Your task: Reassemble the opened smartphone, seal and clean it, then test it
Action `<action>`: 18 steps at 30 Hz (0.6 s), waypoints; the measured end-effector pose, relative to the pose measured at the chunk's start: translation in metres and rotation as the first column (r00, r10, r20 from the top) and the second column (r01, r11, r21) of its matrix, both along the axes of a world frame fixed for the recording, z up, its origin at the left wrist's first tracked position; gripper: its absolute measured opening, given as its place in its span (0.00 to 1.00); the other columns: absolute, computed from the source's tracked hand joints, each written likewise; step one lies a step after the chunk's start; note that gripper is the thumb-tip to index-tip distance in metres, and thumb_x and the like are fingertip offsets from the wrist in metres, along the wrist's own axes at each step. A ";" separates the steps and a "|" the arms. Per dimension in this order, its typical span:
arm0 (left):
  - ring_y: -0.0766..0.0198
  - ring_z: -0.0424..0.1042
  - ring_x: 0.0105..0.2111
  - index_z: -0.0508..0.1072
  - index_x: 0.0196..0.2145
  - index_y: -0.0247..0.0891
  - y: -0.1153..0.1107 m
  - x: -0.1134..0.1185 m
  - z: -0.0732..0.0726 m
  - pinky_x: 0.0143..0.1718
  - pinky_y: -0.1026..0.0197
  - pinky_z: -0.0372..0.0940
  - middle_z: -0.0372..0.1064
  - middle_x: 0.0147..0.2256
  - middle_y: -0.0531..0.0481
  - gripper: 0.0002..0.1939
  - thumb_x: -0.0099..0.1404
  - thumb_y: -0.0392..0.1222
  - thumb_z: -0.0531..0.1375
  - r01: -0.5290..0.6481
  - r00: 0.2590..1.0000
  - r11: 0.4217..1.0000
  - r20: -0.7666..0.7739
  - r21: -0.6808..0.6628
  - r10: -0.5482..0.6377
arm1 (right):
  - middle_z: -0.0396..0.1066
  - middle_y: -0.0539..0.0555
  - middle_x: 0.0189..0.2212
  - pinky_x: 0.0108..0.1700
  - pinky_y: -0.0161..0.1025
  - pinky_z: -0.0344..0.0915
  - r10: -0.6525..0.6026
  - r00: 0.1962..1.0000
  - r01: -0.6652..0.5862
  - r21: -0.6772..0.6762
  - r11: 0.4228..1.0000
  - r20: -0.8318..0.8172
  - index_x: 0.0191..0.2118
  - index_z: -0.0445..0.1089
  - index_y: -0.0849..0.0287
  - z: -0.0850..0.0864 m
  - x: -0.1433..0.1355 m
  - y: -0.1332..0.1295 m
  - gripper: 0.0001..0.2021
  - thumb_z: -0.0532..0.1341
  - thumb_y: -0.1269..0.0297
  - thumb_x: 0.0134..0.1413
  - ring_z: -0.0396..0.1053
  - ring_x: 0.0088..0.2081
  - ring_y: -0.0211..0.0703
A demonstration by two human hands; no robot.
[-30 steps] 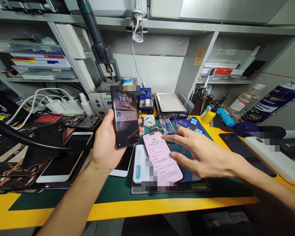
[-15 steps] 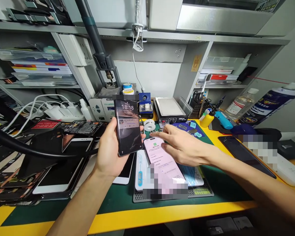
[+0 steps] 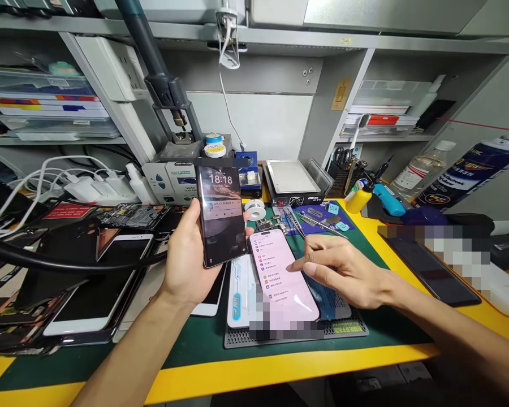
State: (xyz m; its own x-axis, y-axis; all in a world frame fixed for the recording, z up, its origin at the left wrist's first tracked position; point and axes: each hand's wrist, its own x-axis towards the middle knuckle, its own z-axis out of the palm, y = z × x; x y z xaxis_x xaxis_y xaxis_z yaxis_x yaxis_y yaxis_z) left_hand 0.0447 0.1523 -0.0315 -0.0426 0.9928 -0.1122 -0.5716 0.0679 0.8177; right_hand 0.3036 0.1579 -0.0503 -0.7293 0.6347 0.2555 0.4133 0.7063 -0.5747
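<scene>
one dark phone (image 3: 224, 229) in the left hand (image 3: 186, 260), one lit phone (image 3: 284, 277) under the right hand (image 3: 343, 268)

the left hand was closed around the dark phone, which was tilted above the surface (image 3: 212, 374) and showed 18:18. the right hand was narrow, its index finger stretched out and the others loosely curled; the fingertip was at the list on the lit phone, though whether it touched the glass could not be told. the lit phone lay face up on a white-and-blue panel (image 3: 237, 277), over a perforated mat (image 3: 348, 329).

toward the back right, a black mesh holder (image 3: 337, 177) held scissors (image 3: 343, 157) and a white brush (image 3: 358, 133), among other tools too crowded to make out. a yellow bottle (image 3: 358, 200) was near it. farther right, a clear bottle (image 3: 415, 172) with a white cap was just beside a blue spray can (image 3: 470, 169).

behind the dark phone, a blue-lidded jar (image 3: 213, 138) and a white-lidded jar (image 3: 215, 151) were both closed, their contents hidden. on the left shelf, clear plastic boxes (image 3: 29, 82) were stacked with flat white boxes (image 3: 46, 108) between them; what the clear ones contained was too blurred to tell. on the right shelf, another clear box (image 3: 385, 93) sat above a red-and-white box (image 3: 382, 120).
</scene>
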 end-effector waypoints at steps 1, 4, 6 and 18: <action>0.46 0.81 0.41 0.76 0.52 0.33 0.000 0.000 0.000 0.45 0.42 0.76 0.79 0.44 0.36 0.27 0.75 0.54 0.46 0.001 1.000 1.000 0.003 0.016 -0.001 | 0.62 0.51 0.26 0.32 0.39 0.55 0.024 1.000 -0.023 0.019 1.000 -0.015 0.45 0.81 0.63 -0.003 0.001 -0.002 0.20 0.52 0.61 0.71 0.61 0.29 0.39; 0.44 0.80 0.42 0.76 0.51 0.33 -0.001 -0.001 0.000 0.46 0.38 0.74 0.79 0.44 0.36 0.28 0.75 0.54 0.45 0.014 1.000 0.998 0.012 0.056 -0.014 | 0.63 0.52 0.25 0.32 0.39 0.55 0.074 0.996 -0.071 0.059 0.996 -0.054 0.44 0.81 0.65 -0.007 0.002 -0.007 0.19 0.52 0.64 0.70 0.62 0.29 0.40; 0.43 0.80 0.41 0.75 0.52 0.33 -0.001 0.000 0.002 0.45 0.36 0.74 0.79 0.43 0.35 0.28 0.75 0.54 0.45 0.013 1.000 0.999 0.012 0.045 -0.014 | 0.63 0.53 0.25 0.31 0.39 0.54 0.101 0.992 -0.096 0.075 0.993 -0.069 0.44 0.81 0.66 -0.007 0.002 -0.009 0.18 0.53 0.66 0.68 0.61 0.29 0.40; 0.42 0.81 0.35 0.71 0.57 0.30 -0.003 -0.004 0.003 0.40 0.40 0.76 0.79 0.42 0.29 0.28 0.75 0.53 0.44 0.136 0.989 0.990 -0.052 -0.038 -0.138 | 0.58 0.50 0.24 0.29 0.39 0.51 -0.076 0.997 0.080 0.203 0.976 -0.027 0.50 0.79 0.66 -0.014 0.002 -0.001 0.17 0.53 0.69 0.68 0.58 0.27 0.38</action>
State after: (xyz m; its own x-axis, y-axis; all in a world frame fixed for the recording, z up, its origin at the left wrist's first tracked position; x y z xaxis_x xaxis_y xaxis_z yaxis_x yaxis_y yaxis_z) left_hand 0.0410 0.1494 -0.0281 0.0865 0.9853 -0.1476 -0.5097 0.1711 0.8432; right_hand 0.3055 0.1566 -0.0645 -0.6731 0.6230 0.3985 0.4623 0.7750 -0.4308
